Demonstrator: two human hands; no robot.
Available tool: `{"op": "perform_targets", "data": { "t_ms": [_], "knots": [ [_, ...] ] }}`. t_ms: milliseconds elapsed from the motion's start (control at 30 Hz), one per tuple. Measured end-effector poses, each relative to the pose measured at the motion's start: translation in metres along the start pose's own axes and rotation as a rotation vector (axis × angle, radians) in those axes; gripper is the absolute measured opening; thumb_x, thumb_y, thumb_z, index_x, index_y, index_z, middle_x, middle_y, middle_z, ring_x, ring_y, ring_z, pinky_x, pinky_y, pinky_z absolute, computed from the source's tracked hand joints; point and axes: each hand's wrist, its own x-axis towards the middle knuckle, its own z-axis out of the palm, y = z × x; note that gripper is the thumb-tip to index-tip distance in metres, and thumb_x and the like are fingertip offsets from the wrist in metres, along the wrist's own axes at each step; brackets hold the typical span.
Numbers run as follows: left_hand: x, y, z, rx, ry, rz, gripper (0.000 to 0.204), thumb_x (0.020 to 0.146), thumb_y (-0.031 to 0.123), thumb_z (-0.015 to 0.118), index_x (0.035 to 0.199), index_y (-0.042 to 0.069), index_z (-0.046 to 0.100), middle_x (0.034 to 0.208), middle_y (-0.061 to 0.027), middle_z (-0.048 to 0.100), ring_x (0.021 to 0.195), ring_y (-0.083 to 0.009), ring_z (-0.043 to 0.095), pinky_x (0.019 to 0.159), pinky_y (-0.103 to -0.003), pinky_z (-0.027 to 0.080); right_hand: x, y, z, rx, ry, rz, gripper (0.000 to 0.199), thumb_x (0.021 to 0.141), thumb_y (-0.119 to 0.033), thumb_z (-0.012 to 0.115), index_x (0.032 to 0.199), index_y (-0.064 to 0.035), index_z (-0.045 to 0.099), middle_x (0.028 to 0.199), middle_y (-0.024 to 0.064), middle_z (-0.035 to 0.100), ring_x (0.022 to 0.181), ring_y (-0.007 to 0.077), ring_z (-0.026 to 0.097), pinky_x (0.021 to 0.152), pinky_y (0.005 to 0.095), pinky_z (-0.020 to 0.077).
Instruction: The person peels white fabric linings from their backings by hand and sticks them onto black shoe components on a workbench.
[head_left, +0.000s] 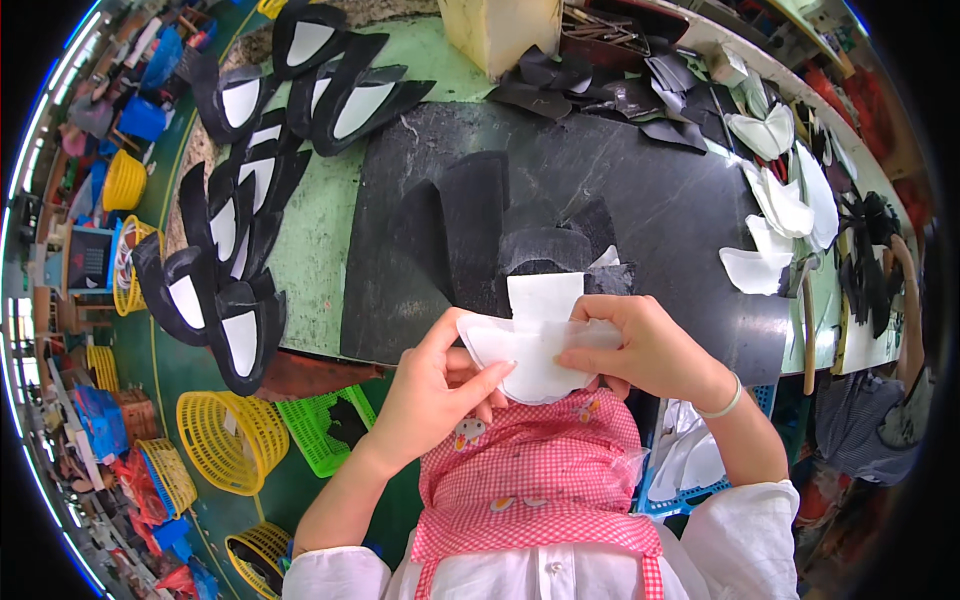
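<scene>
Head view: along the left, black curved pieces with white insets (240,340) are spread over the pale green tabletop (312,255), some overlapping, and below the table edge a yellow basket (255,470) and a green basket (308,435) are seen. Nearer the middle, the left side of a thin white piece (535,365) is pinched by the left hand (430,380), with the thumb laid on the front and the fingers curled behind. The piece is held up in front of the checked apron (540,455), close to the near edge of the black work mat (660,230). A white rectangular part (546,293) is seen standing out from its top; whether it is joined to the piece or lies apart from it cannot be told. Just beyond, loose black pieces (475,215) are lying on the mat. On the other side, the white piece is gripped by the right hand (640,345), between thumb and fingers. Farther right, more white pieces (785,205) are heaped, with a wooden handle (808,330) near them. The step in hand is judged to be the handling or aligning of the thin white piece between both hands; for any further move, an even, light pinch and flat edges would seem to be called for, since thin material may crease.
</scene>
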Motion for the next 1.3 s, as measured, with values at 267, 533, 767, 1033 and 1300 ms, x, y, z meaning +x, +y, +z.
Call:
{"op": "perform_targets", "data": {
  "t_ms": [267, 533, 767, 1033, 1300],
  "knots": [
    [0.010, -0.011, 0.011, 0.171, -0.013, 0.047, 0.040, 0.094, 0.009, 0.065, 0.130, 0.009, 0.047, 0.072, -0.0093, 0.072, 0.060, -0.0141, 0.069, 0.056, -0.027, 0.052, 0.008, 0.018, -0.004, -0.321, 0.063, -0.136, 0.028, 0.087, -0.016, 0.071, 0.104, 0.0050, 0.064, 0.074, 0.0134, 0.070, 0.063, 0.0144, 0.070, 0.053, 0.0260, 0.0527],
    [0.016, -0.007, 0.014, 0.542, 0.175, 0.229, 0.054, 0.085, 0.004, 0.074, 0.133, 0.009, 0.051, 0.066, -0.0036, 0.065, 0.058, -0.0078, 0.060, 0.054, -0.023, 0.045, 0.013, 0.028, -0.009, -0.216, 0.060, -0.087, 0.022, 0.086, -0.015, 0.070, 0.097, 0.0020, 0.061, 0.072, 0.0115, 0.070, 0.060, 0.0130, 0.069, 0.051, 0.0260, 0.0515],
    [0.001, -0.034, 0.015, 0.904, -0.048, 0.938, 0.046, 0.078, 0.006, 0.073, 0.122, 0.005, 0.059, 0.130, -0.0115, 0.061, 0.126, -0.0309, 0.056, 0.109, -0.049, 0.041, 0.010, 0.031, -0.006, -0.129, 0.080, -0.059, 0.020, 0.087, -0.015, 0.069, 0.092, 0.0006, 0.058, 0.070, 0.0103, 0.070, 0.051, 0.0122, 0.064, 0.048, 0.0256, 0.0497],
    [0.011, -0.050, 0.010, 1.314, -0.144, 0.805, 0.061, 0.081, 0.031, 0.074, 0.139, 0.026, 0.056, 0.152, -0.0090, 0.042, 0.140, -0.0277, 0.041, 0.114, -0.047, 0.034, 0.001, 0.050, -0.007, -0.376, 0.298, -0.132, 0.021, 0.085, -0.018, 0.073, 0.091, -0.0023, 0.060, 0.062, 0.0081, 0.067, 0.049, 0.0158, 0.065, 0.052, 0.0280, 0.0508],
    [0.008, -0.054, 0.014, 1.382, -0.059, 0.844, 0.059, 0.081, 0.035, 0.074, 0.137, 0.035, 0.057, 0.154, -0.0095, 0.039, 0.141, -0.0289, 0.038, 0.114, -0.048, 0.032, -0.026, 0.071, 0.025, -0.797, 0.538, -0.684, 0.042, 0.075, -0.024, 0.080, 0.110, -0.0100, 0.063, 0.109, 0.0078, 0.064, 0.104, 0.0282, 0.061, 0.089, 0.0407, 0.0493]
  ]
}}
